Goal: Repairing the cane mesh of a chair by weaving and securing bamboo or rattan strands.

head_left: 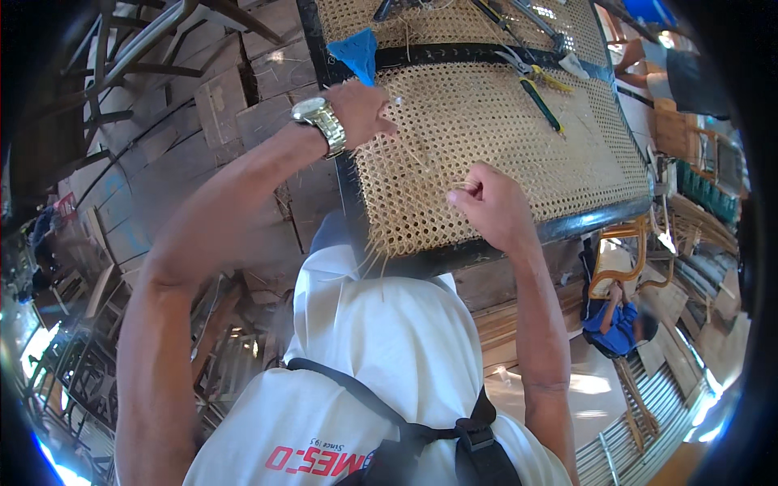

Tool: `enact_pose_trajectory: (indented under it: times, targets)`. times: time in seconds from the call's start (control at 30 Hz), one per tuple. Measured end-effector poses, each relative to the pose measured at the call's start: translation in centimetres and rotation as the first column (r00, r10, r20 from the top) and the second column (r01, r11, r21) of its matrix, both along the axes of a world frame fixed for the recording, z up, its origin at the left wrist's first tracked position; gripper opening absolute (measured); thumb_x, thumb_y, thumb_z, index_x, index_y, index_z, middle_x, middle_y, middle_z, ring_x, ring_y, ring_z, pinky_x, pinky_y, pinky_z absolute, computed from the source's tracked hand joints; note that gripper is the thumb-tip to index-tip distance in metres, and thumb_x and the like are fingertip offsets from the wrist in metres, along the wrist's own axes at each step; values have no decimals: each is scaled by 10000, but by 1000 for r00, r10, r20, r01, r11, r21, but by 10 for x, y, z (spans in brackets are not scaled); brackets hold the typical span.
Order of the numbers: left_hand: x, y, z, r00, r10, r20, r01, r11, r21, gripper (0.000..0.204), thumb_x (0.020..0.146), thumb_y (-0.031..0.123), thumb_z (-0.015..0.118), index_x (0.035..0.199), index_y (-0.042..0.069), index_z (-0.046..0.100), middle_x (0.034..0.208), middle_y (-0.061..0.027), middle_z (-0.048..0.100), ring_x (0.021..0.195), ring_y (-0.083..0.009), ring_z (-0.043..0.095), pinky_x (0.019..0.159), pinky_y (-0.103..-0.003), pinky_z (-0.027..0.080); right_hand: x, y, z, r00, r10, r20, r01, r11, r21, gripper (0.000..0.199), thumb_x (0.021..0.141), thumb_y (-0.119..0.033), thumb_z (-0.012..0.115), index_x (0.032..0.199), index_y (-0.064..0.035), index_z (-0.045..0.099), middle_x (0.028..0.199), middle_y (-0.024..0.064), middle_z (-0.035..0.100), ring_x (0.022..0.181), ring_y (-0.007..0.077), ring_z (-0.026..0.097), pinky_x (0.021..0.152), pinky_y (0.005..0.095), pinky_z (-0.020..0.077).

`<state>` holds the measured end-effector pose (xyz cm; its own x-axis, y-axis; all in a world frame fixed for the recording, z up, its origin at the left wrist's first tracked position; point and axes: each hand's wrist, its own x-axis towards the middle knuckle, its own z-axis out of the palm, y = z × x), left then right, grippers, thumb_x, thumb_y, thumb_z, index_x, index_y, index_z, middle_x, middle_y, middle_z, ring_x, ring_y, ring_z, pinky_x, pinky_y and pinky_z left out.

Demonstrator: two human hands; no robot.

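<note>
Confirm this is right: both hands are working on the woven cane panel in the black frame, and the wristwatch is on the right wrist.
Not quite. The head view shows the wristwatch on the left wrist. The rest holds: the left hand and right hand both work on the woven cane panel in its black frame.

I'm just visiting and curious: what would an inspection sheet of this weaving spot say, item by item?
Surface: woven cane panel in a dark frame, with loose strand ends sticking out at its near edge.
Job's things: thin cane strand running between the two hands.
Clutter: pliers with yellow and green handles, more hand tools at the far end, a blue triangular piece.
Hands: left hand, with a metal wristwatch, rests on the panel; right hand is closed, pinching the strand.
Cables: nothing seen.
Surroundings: wooden plank floor, chair frames at the left, a person in blue at the right.
</note>
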<state>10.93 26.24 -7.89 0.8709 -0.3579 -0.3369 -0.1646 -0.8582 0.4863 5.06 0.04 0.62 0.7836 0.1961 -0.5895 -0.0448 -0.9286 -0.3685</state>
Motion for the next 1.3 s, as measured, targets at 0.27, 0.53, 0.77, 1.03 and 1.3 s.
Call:
enact_pose_trajectory:
  times: [0.27, 0.53, 0.77, 1.03, 1.3]
  targets:
    - [-38, -41, 14, 990, -137, -31, 134, 987, -92, 216, 894, 314, 683, 960, 109, 691, 1026, -86, 581, 893, -288, 611, 767, -399, 529, -26, -10, -26, 926, -101, 364, 2, 965, 262, 86, 880, -119, 643, 952, -78, 619, 886, 108, 645, 801, 329, 640, 717, 425, 507]
    - [-19, -51, 21, 960, -169, -224, 166, 986, -32, 409, 859, 466, 689, 850, 57, 682, 781, -177, 681, 779, -370, 668, 706, -465, 516, -32, -6, -36, 842, -94, 532, -64, 961, 270, 70, 843, -91, 650, 909, -101, 628, 841, 82, 637, 751, 309, 633, 651, 416, 498]
    - [-20, -26, -7, 989, -144, -23, 137, 973, -185, 465, 870, 524, 657, 832, 61, 657, 750, -154, 664, 755, -359, 660, 697, -464, 504, -34, -11, -39, 834, -157, 528, -37, 940, 339, 66, 805, -102, 695, 838, -106, 638, 754, 51, 622, 688, 281, 625, 612, 386, 490]
    - [-2, 23, -11, 982, -52, -183, 47, 998, -35, 559, 826, 614, 669, 809, 57, 632, 771, -149, 677, 780, -339, 673, 704, -433, 516, -34, -18, -17, 917, -164, 364, 12, 923, 385, 501, 694, -224, 849, 1139, -109, 649, 834, 64, 612, 707, 225, 604, 645, 353, 503]
    - [-19, 11, 24, 967, -118, -224, 162, 969, 187, 589, 859, 637, 623, 873, 51, 682, 868, -192, 704, 827, -376, 692, 741, -462, 551, -30, -33, -24, 951, -137, 277, 4, 901, 434, 403, 761, -180, 797, 1135, -91, 675, 895, 80, 605, 750, 236, 620, 674, 353, 516]
